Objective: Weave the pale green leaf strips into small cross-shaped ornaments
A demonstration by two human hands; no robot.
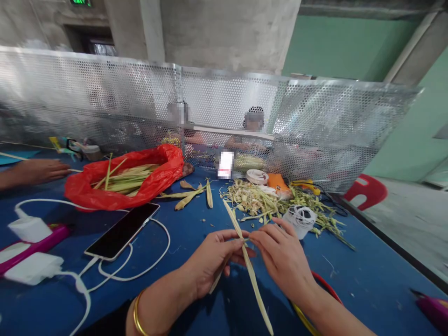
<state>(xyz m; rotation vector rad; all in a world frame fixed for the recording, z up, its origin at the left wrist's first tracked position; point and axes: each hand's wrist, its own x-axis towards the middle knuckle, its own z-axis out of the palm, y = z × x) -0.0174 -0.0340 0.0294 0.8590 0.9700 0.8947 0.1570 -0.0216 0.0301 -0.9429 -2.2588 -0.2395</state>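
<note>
My left hand [213, 256] is closed, pinching a long pale corn husk strip [257, 289] between thumb and fingers. One end of the strip points away over the table, and the other hangs down toward me. Another pale folded piece shows below the left palm, partly hidden by it. Close beside the left thumb, the fingertips of my right hand [282, 254] are pinched together on a thin pale strand that meets the strip. Just beyond them lies a heap of husk scraps [250, 200], with a clear cup of white cord [300, 220] next to it.
At the left are a red plastic bag [105, 203] of husks, a phone [122, 232] on a white cable, and chargers [33, 268] on a power strip. A perforated metal screen [227, 88] stands behind. Another person's hand [45, 169] reaches in from the left.
</note>
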